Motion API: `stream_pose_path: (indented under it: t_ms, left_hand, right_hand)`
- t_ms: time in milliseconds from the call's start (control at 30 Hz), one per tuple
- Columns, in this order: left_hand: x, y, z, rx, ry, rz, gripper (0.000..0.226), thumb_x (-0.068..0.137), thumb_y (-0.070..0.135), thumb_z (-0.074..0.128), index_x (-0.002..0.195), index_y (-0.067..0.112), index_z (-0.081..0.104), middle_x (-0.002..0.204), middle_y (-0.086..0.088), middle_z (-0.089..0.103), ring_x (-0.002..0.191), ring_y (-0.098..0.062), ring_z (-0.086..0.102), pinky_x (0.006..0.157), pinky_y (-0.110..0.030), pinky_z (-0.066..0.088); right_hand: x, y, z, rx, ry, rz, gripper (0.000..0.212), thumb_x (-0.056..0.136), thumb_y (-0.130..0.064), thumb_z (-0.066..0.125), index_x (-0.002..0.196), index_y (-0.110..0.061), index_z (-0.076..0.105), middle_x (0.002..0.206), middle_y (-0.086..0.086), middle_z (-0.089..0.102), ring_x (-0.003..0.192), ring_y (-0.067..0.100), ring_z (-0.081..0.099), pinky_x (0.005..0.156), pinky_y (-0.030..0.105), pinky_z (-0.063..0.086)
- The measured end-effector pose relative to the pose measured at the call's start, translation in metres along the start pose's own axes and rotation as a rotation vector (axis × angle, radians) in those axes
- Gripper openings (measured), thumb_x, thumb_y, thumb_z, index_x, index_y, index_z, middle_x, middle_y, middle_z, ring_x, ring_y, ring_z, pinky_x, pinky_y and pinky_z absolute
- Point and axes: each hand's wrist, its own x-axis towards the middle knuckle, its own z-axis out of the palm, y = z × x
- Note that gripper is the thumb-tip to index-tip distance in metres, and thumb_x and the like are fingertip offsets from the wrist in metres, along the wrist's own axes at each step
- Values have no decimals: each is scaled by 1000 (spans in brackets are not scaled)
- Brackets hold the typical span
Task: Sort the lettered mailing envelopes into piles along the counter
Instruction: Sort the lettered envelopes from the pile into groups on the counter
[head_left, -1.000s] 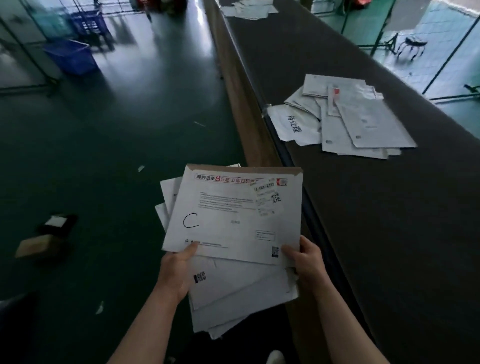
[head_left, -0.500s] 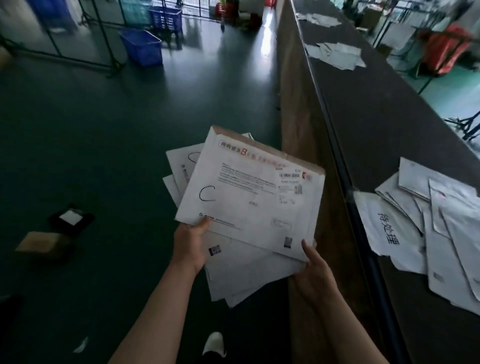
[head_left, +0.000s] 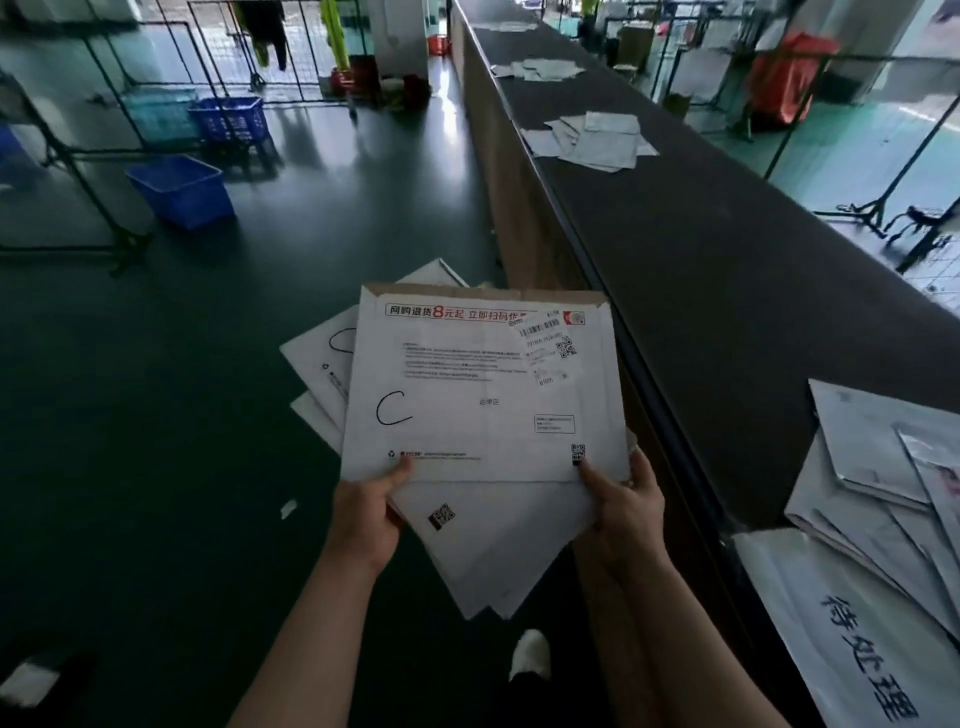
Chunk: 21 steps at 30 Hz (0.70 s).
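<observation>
I hold a fanned stack of white mailing envelopes (head_left: 483, 551) in front of me, beside the long dark counter (head_left: 691, 249). The top envelope (head_left: 483, 395) bears a handwritten C and a red printed banner. My left hand (head_left: 369, 514) grips the stack's lower left corner, thumb on top. My right hand (head_left: 623, 504) grips the lower right corner, thumb by a QR code. An envelope underneath at left also shows part of a written letter. On the counter lie a near pile (head_left: 893, 499) at right, a middle pile (head_left: 592, 137) and a far pile (head_left: 540, 68).
A sheet with large handwritten characters (head_left: 872, 639) lies at the counter's near end by the near pile. Blue baskets (head_left: 182, 189) and metal racks stand on the dark green floor at left. My white shoe (head_left: 530, 654) shows below the stack.
The view has turned along the counter: the near pile has slid to the right edge and two farther piles have come into sight. Both hands keep their grip on the stack, now held level.
</observation>
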Motion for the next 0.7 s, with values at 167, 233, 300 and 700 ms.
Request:
stream_pose_path:
  t_ms: [167, 233, 300, 700]
  left_hand:
    - [118, 49, 54, 10, 55, -13, 38, 91, -6, 58, 124, 12, 66, 121, -16, 72, 114, -35, 66, 89, -47, 54]
    - [159, 65, 59, 22, 98, 7, 43, 91, -7, 58, 129, 13, 63, 123, -15, 70, 116, -38, 64, 97, -55, 52]
    - [197, 81, 57, 29, 133, 41, 46, 91, -7, 57, 132, 14, 61, 126, -14, 69, 118, -38, 63, 102, -57, 50]
    - [487, 157, 16, 128, 54, -6, 39, 89, -14, 57, 120, 7, 66, 111, -12, 75, 108, -33, 68, 75, -33, 61]
  right_hand:
    - [116, -53, 62, 88, -19, 84, 81, 83, 0, 78, 149, -33, 45, 127, 4, 58, 114, 35, 65, 95, 62, 56]
    - [156, -72, 88, 44, -60, 85, 77, 83, 0, 78, 146, -31, 47, 128, 5, 59, 112, 35, 66, 94, 61, 57]
    - [194, -87, 114, -40, -126, 76, 67, 81, -2, 80, 139, -23, 53, 126, 6, 61, 110, 33, 67, 91, 58, 59]
    - [434, -110, 342, -627, -334, -58, 46, 80, -14, 85, 116, -33, 63, 111, 1, 72, 92, 21, 75, 76, 40, 65]
